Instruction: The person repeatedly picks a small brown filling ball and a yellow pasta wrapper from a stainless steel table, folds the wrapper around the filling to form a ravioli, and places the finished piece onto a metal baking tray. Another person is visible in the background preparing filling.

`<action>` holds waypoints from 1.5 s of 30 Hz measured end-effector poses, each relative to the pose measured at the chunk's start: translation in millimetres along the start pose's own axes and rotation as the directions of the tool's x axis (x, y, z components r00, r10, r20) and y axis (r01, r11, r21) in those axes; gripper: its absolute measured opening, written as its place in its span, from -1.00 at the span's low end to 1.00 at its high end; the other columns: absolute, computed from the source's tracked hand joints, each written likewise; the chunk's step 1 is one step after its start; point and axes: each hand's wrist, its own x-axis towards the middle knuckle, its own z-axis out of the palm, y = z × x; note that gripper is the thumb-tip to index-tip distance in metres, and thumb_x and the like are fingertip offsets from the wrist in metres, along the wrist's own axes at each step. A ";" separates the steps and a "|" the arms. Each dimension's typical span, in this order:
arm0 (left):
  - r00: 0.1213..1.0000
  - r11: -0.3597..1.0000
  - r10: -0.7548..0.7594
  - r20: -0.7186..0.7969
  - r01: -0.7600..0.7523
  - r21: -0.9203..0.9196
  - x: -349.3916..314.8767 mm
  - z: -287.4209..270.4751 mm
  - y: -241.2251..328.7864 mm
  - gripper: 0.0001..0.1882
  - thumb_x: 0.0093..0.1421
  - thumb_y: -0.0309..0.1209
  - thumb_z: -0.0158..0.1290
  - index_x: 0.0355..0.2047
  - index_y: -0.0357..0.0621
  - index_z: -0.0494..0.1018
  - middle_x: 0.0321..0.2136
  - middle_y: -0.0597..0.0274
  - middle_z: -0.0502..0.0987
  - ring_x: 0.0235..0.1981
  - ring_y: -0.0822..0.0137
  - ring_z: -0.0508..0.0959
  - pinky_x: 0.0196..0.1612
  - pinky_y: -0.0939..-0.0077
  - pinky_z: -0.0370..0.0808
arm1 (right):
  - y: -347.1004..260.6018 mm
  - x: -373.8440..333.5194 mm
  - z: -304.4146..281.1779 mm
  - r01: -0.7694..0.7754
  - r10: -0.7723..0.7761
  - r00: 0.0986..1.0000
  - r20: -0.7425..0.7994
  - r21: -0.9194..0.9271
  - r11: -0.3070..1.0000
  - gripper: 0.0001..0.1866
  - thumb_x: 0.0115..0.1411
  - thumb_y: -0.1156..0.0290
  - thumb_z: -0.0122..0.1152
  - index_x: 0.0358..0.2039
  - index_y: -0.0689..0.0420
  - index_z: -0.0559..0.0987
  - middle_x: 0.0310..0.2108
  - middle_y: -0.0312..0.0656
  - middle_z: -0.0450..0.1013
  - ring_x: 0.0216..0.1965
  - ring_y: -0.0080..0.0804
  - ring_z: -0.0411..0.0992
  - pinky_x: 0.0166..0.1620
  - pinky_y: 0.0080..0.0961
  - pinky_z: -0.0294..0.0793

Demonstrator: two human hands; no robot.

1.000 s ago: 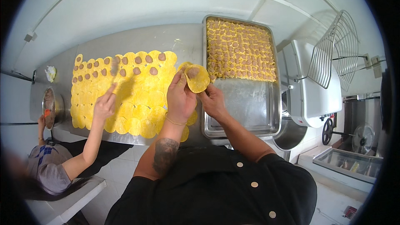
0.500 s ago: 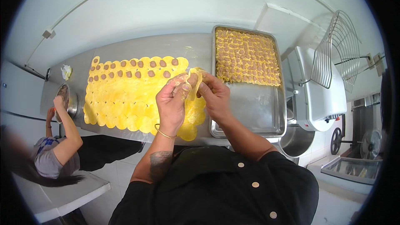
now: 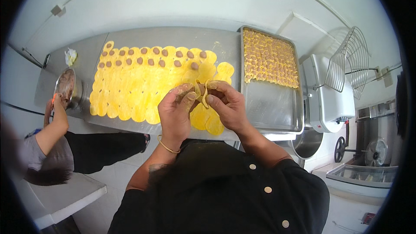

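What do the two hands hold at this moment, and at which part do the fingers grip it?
Both the left hand and the right hand hold one folded yellow dough round. The fingertips pinch it along its edges, left and right.

We see a yellow dough round [image 3: 203, 92] near the middle of the frame, folded over and pinched between the fingertips of both hands, its thin edge curling upright. It hangs just above more flat yellow rounds [image 3: 130, 91] laid in overlapping rows across the centre left, the upper rows dotted with brown filling.
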 end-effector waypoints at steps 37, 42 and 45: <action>0.947 0.981 0.145 0.285 -0.176 0.087 17.6 -79.3 46.7 -0.86 0.35 -0.67 0.10 -0.10 -0.31 0.50 -0.05 0.03 0.62 -0.06 0.27 0.65 0.07 0.37 0.60 | -20.3 -4.1 95.9 0.303 -0.435 0.900 0.038 -0.771 0.559 -0.37 -0.10 0.34 0.62 -0.01 0.21 0.54 -0.23 -0.10 0.55 -0.32 -0.31 0.53 -0.20 -0.39 0.52; 0.952 0.927 -0.155 0.265 0.233 -0.293 8.8 -63.6 14.1 -0.89 0.38 -0.52 0.15 -0.13 -0.28 0.53 -0.08 0.11 0.64 -0.10 0.38 0.64 0.04 0.46 0.59 | -12.7 11.7 110.8 -0.023 -0.113 0.964 -0.242 -0.497 0.867 -0.28 -0.01 0.30 0.60 0.16 0.19 0.52 -0.16 -0.14 0.62 -0.15 -0.33 0.61 0.01 -0.36 0.57; 0.954 0.959 -0.153 0.257 0.206 -0.194 5.5 -64.9 -0.9 -0.77 0.42 -0.36 0.13 0.00 -0.21 0.52 -0.04 0.19 0.62 -0.05 0.36 0.62 0.04 0.41 0.60 | 1.6 9.4 116.1 -0.049 -0.179 0.923 -0.341 -0.566 0.823 -0.49 0.06 0.36 0.54 0.03 0.14 0.57 -0.26 -0.16 0.64 -0.21 -0.34 0.64 -0.07 -0.36 0.62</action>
